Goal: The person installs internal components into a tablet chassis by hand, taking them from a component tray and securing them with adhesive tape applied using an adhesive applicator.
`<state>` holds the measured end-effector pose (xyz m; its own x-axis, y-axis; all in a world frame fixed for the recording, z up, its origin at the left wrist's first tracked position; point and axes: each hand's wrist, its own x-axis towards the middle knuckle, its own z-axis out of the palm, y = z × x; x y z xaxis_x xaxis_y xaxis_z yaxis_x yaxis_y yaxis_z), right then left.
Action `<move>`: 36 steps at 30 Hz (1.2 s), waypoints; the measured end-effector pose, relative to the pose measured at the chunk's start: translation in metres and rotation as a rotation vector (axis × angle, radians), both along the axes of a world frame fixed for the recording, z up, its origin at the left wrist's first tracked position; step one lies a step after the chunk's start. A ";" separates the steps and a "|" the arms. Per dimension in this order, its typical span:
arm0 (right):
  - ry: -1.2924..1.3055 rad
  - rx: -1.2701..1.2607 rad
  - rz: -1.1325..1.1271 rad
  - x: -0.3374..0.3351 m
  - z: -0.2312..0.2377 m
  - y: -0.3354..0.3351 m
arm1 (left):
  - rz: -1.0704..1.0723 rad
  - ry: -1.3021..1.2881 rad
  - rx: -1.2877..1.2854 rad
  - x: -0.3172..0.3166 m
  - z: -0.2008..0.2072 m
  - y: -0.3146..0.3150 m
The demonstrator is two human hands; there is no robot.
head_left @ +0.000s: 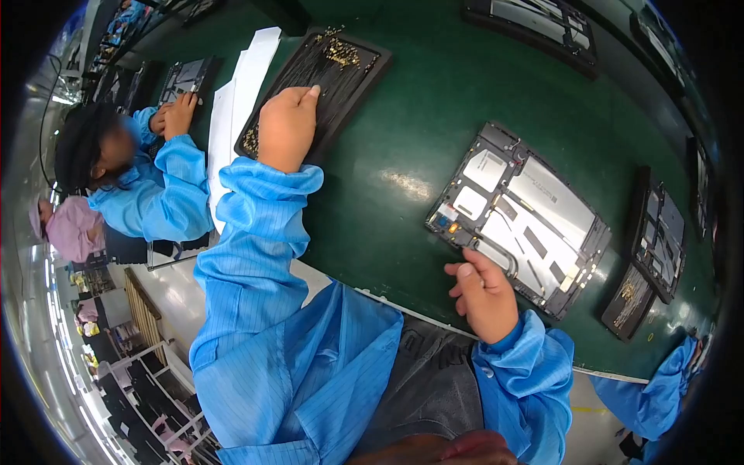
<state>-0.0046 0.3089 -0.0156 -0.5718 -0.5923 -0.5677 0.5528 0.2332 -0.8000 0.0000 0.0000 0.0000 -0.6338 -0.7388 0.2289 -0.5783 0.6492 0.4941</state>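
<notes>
My left hand (288,128) is closed over a black tray (377,70) full of thin black cables (310,70) with gold-coloured ends. Its thumb lies on top, and whatever the fingers grip is hidden beneath. Close to the table's front edge, my right hand (488,302) has its fingers curled and its thumb near the index finger. Something small and pale may sit between them, too small to name. Just beyond those fingertips lies an opened tablet-like device (535,221), its silver battery plates and black inner frame facing up. It lies at a slant on the green table (387,225).
White sheets (240,101) lie left of the tray. A co-worker in a blue sleeve (178,186) handles another device (186,77) at far left. More opened devices (659,232) line the right side, beside a smaller cable tray (629,302). Another stands at the back (535,23).
</notes>
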 end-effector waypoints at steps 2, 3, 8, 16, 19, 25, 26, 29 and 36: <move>-0.037 0.013 -0.098 -0.005 0.004 0.000 | -0.129 0.085 -0.078 -0.001 0.010 0.010; -0.021 0.039 -0.119 -0.009 0.004 0.005 | -0.128 0.089 -0.077 0.000 0.014 0.024; -0.162 0.050 -0.083 -0.030 0.028 0.007 | -0.662 0.233 -0.342 0.009 0.033 0.074; -0.002 -0.054 -0.079 -0.051 0.064 0.001 | -0.935 0.258 -0.300 0.027 0.046 0.121; -0.059 -0.013 -0.021 -0.046 0.053 0.014 | -0.961 0.214 -0.245 0.025 0.034 0.131; -0.340 -0.002 -0.025 -0.016 0.024 0.036 | -1.116 0.041 0.011 0.035 0.005 0.175; -0.366 -0.019 -0.023 -0.016 0.023 0.038 | -1.133 0.024 0.063 0.036 0.002 0.178; -0.412 -0.058 -0.045 -0.018 0.023 0.042 | -1.121 0.094 0.082 0.033 -0.002 0.182; 0.014 -0.089 -0.522 -0.031 0.029 0.030 | -0.969 0.137 -0.119 0.019 -0.025 0.180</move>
